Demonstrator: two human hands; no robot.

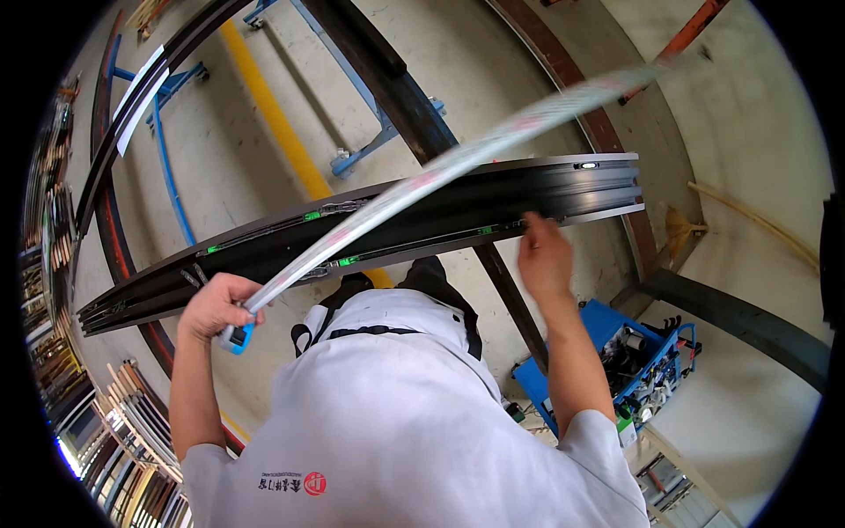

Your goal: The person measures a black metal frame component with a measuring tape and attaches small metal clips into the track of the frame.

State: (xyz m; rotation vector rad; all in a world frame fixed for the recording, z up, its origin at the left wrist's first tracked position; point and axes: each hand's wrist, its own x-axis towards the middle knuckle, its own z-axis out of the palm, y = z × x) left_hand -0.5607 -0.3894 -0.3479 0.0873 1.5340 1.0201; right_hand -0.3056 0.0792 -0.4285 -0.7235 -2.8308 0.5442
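Note:
My left hand is closed round a tape measure with a blue case. Its long white blade slants up to the far right, blurred at the far end, and passes over a long dark metal profile. The profile lies crosswise in front of me, with small green pieces along its grooves. At the near edge of its right half is my right hand, fingers curled together. Whether those fingers pinch anything, I cannot make out.
Dark supporting beams and a blue wheeled stand are beyond the profile. A blue cart with tools stands at my right. Racks of long profiles line the left. A yellow stripe crosses the floor.

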